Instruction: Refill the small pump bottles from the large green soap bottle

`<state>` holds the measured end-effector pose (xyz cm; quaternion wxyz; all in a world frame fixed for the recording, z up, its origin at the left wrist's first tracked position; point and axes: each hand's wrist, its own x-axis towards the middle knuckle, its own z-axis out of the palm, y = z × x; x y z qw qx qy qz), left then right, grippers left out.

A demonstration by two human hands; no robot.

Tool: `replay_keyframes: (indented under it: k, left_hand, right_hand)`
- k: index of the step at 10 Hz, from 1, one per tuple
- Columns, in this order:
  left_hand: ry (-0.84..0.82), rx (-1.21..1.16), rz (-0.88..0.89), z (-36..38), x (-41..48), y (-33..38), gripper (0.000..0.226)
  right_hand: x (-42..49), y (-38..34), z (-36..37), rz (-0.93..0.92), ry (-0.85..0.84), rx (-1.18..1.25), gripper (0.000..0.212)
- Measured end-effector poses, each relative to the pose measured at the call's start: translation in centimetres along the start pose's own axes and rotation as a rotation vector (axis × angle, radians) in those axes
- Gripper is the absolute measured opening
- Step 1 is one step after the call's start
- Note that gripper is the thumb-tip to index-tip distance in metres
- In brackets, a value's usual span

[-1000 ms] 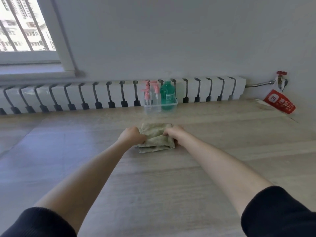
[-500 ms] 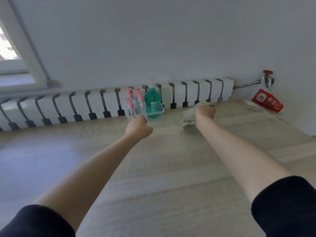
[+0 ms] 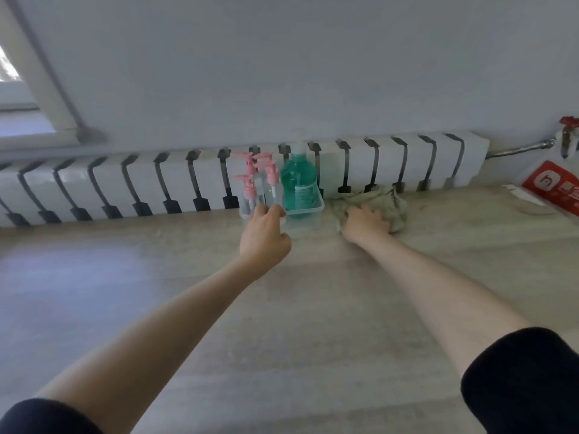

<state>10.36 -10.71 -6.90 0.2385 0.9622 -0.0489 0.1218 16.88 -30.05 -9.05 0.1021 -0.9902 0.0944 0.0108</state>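
A clear plastic bin stands at the far edge of the wooden table, against the radiator. In it are three small clear pump bottles with pink pumps on the left and the large green soap bottle on the right. My left hand is at the bin's front left corner, fingers hooked over the rim and thumb by the front wall. My right hand lies flat, fingers spread, on a crumpled green cloth just right of the bin.
A white radiator runs along the wall behind the table. A red and white package lies at the far right, below a pipe with a red valve. A window frame is at the upper left.
My right hand carried the cloth from the table's middle to the far right of the bin and flattened on it. My left hand let go of the cloth and reached the bin's rim.
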Motion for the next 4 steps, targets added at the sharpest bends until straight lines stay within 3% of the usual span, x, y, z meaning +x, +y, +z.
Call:
replay_keyframes:
  k: [1,2,3,4]
  left_hand:
    - [-0.041,0.074,-0.005,0.2,0.3,-0.3,0.055]
    - [-0.085,0.105,-0.009,0.2,0.4,-0.1,0.055]
    - [-0.137,0.112,-0.005,0.0,0.4,0.0,0.054]
    - [-0.178,0.109,-0.024,-0.8,0.5,0.5,0.057]
  right_hand:
    - [1.0,0.3,0.3,-0.079,-0.116,-0.01,0.051]
    - [1.3,0.2,-0.2,-0.245,-0.137,-0.034,0.05]
    - [0.5,0.3,-0.6,-0.296,-0.155,-0.013,0.048]
    - [-0.9,0.4,-1.1,-0.197,-0.029,0.158,0.04]
